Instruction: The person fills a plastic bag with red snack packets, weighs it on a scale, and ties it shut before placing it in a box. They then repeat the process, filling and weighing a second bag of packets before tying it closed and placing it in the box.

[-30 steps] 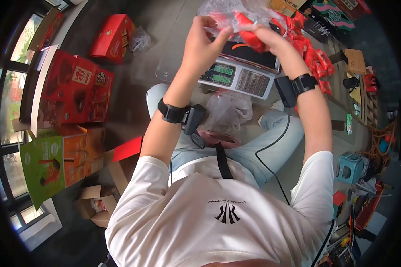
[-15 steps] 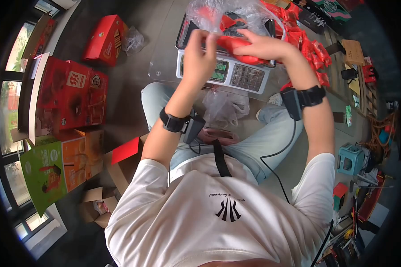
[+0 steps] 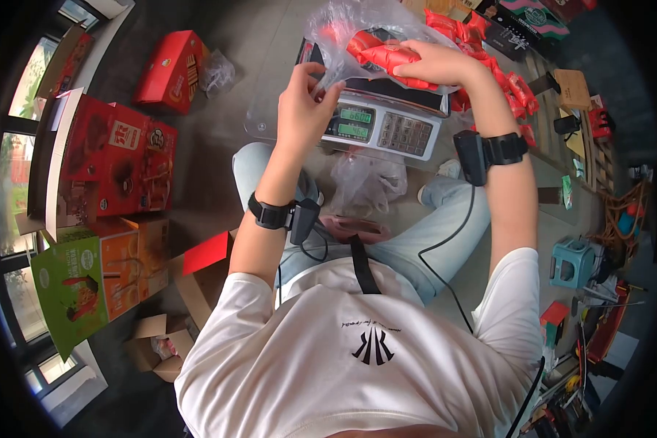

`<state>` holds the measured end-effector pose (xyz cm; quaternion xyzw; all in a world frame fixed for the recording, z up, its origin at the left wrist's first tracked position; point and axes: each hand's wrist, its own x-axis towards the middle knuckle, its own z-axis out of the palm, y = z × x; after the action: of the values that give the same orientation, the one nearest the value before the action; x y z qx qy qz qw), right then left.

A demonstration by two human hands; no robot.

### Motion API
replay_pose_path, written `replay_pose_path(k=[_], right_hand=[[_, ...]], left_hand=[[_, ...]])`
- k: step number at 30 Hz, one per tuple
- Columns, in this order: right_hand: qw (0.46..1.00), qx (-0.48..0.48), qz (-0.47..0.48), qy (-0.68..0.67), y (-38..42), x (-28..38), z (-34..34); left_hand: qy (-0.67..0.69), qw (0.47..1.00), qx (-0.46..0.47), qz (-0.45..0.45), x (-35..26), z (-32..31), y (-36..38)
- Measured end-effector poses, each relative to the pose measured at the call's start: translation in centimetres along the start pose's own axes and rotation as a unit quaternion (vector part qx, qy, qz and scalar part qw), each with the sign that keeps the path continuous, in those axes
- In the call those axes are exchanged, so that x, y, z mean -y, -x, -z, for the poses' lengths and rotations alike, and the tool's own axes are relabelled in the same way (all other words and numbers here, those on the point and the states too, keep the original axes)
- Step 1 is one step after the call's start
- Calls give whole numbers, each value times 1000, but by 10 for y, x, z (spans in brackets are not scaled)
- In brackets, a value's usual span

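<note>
My left hand (image 3: 306,104) pinches the edge of a clear plastic bag (image 3: 337,36) at its near left side. The bag lies over the platform of a digital weighing scale (image 3: 416,140), with red packets inside its mouth. My right hand (image 3: 439,64) is closed over a shiny red packet (image 3: 384,56) at the bag's opening. The scale's green display (image 3: 354,117) and keypad face me. Other red packets (image 3: 498,77) lie in a heap right of the scale.
A red box (image 3: 169,71) and a crumpled plastic bag (image 3: 217,71) lie to the left. Printed cartons (image 3: 117,157) stand along the window side. More thin plastic bags (image 3: 369,179) hang below the scale. A blue stool (image 3: 571,261) stands at the right.
The red packet has moved from between my hands over the scale's front into the bag's mouth. My left hand has moved slightly left and down to the bag's edge.
</note>
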<state>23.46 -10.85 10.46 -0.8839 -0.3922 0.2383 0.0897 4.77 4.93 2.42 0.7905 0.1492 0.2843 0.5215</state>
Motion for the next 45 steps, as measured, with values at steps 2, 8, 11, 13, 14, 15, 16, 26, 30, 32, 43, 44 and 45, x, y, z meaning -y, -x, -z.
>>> replay_pose_path(k=[2,8,11,13,14,15,16,26,30,32,43,44,45], right_hand=[[1000,-8,-21,12,-2,6,2],[974,-199,-93,53,-82,-43,-28],[907,-401,-94,87,-58,-11,-45],[880,-469,52,-57,-30,-7,-72],[873,-456,104,-140,-8,-3,-85],[839,-513,137,-119,11,-9,-103],[800,-566,172,-98,29,-22,-122],[874,-404,-233,134,119,-205,-230],[872,-398,-233,165,109,-214,-241],[876,-382,-245,166,106,-216,-241],[820,-565,16,-89,107,-95,-177],[842,-523,58,-116,99,-73,-156],[854,-495,83,-139,87,-56,-140]], left_hand=[[-145,988,-55,19,-2,0,-3],[-34,995,-27,93,-7,1,-15],[95,995,1,44,-8,0,-16],[138,990,10,28,-14,4,-12],[142,989,8,34,-14,6,-13],[156,988,6,24,-10,7,-13],[168,986,3,15,-7,7,-13],[248,967,17,60,-11,4,3],[208,977,18,44,-4,2,10],[243,968,25,55,1,5,13],[221,975,12,21,0,-6,12],[213,977,21,21,-2,-8,12],[221,975,27,15,-8,-11,12]])
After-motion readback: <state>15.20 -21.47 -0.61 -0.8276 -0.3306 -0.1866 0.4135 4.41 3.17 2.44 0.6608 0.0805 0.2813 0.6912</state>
